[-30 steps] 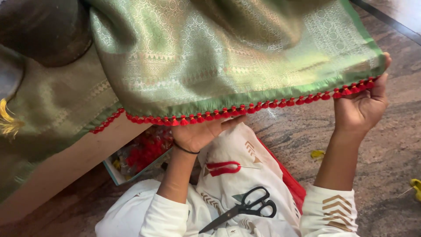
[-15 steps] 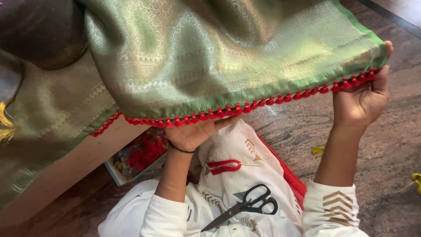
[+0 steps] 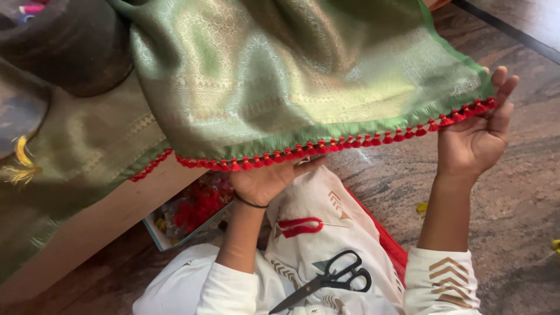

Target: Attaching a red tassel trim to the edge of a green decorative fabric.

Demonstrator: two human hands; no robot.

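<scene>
A shiny green brocade cloth (image 3: 280, 87) hangs in front of me, its lower edge trimmed with a row of small red tassels (image 3: 326, 149). My left hand (image 3: 265, 181) grips that edge from below near the middle. My right hand (image 3: 475, 137) holds the cloth's right corner, thumb behind the tassels, fingers raised. The edge runs taut between both hands. Black-handled scissors (image 3: 329, 280) lie on my white patterned lap, beside a red tool with a needle-like tip (image 3: 300, 226).
A box of red tassel material (image 3: 186, 216) sits on the stone floor (image 3: 525, 233) at my left knee. A pale wooden edge (image 3: 87, 227) slants under the draped cloth. Small yellow scraps (image 3: 421, 207) lie on the floor to the right.
Both hands have kept their grip while the tasselled edge shifted slightly right and up. The right corner sits a little higher than before.
</scene>
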